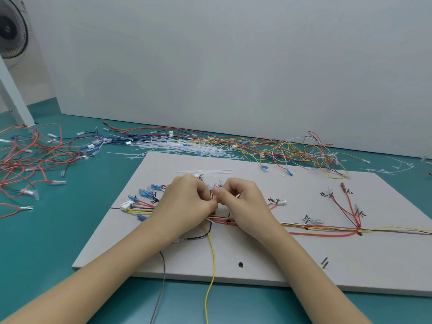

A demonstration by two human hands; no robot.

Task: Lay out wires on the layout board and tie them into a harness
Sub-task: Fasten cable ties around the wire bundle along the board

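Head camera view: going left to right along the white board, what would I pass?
White multi-pin connector → blue-sleeved terminals → left hand → right hand → small white connector → clear-sleeved terminal → red wires fanning upward, all on the layout board.

Teal table (70, 230); pale grey board (257, 265); yellow wire (213, 253); connectors (146, 193) seemingly blue.

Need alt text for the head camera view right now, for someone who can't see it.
Two bare hands, left hand and right hand, pinch together over a bundle of wires on a white board. Loose cable ties and wire piles lie behind on the teal table.
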